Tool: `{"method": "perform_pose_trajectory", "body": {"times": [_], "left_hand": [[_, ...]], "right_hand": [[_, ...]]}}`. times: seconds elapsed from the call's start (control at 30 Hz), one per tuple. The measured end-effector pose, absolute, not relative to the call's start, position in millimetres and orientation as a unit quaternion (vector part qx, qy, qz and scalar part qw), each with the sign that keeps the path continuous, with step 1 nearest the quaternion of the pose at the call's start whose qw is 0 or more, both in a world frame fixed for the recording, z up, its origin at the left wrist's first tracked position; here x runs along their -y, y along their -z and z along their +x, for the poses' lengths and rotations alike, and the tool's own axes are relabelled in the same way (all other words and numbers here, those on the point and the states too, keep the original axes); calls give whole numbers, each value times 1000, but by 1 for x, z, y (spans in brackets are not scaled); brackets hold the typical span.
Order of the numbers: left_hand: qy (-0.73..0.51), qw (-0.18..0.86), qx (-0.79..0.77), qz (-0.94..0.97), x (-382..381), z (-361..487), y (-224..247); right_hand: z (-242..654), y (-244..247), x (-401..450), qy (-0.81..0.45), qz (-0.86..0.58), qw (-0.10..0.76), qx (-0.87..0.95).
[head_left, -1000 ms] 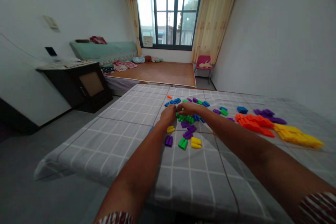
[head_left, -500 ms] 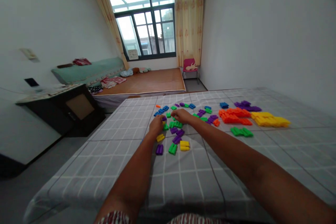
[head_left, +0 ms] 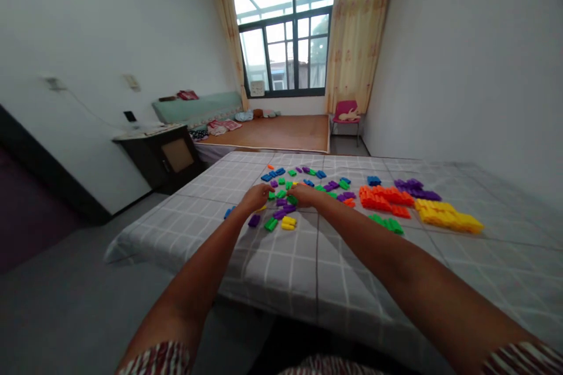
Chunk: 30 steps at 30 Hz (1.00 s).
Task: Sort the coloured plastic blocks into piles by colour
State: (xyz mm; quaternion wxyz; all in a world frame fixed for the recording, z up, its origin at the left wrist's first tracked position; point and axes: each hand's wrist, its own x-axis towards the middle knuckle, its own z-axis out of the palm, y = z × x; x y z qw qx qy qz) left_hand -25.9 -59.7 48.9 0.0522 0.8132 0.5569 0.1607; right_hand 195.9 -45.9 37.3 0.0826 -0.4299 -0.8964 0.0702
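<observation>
My left hand (head_left: 255,197) reaches over the scattered plastic blocks, its fingers bent together by a small purple block (head_left: 274,184); whatever is between the fingertips is too small to make out. My right hand (head_left: 303,194) is closed in a pinch, fingertips down on a green block (head_left: 291,200). Between the hands lie more green blocks (head_left: 281,194). Nearer me are purple blocks (head_left: 281,211), a dark purple block (head_left: 254,221), a green block (head_left: 271,224) and yellow blocks (head_left: 288,222). Blue blocks (head_left: 272,174) lie beyond my left hand.
Piles of orange blocks (head_left: 382,199), yellow blocks (head_left: 446,215), purple blocks (head_left: 416,188) and green blocks (head_left: 387,224) lie to the right. A checked grey cloth (head_left: 281,269) covers the table. Beyond it stand a bed (head_left: 285,132), a dark cabinet (head_left: 165,158) and a pink chair (head_left: 346,110).
The camera view has swung left and drawn back. My left hand has lifted off the near blocks and moved slightly away from my right hand, which stays over the green blocks.
</observation>
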Motion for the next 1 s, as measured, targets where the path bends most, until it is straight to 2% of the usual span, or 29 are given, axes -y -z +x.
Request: {"method": "perform_pose_trajectory", "body": {"times": [0.1, 0.17, 0.23, 0.4, 0.5, 0.67, 0.83, 1.0], "left_hand": [[-189, 52, -572, 796, 92, -32, -40], [-206, 58, -576, 789, 111, -29, -37], [-218, 68, -579, 783, 124, -22, -38], [-242, 87, -544, 799, 132, -1, -45], [-233, 89, -506, 826, 127, 1, -48], [-196, 86, -447, 869, 101, -5, -52], [-192, 103, -420, 881, 62, 7, -42], [-240, 135, -376, 885, 45, 24, -22]], "right_hand": [[205, -55, 48, -50, -419, 47, 905], [213, -65, 51, -63, -433, 61, 897], [224, -73, 56, -142, -446, 120, 875], [277, -85, 81, -493, -435, 358, 663], [325, -93, 107, -553, -410, 428, 585], [415, -91, 166, -467, -476, 471, 578], [477, -51, 216, -262, -632, 396, 612], [493, -3, 233, -136, -683, 322, 641]]}}
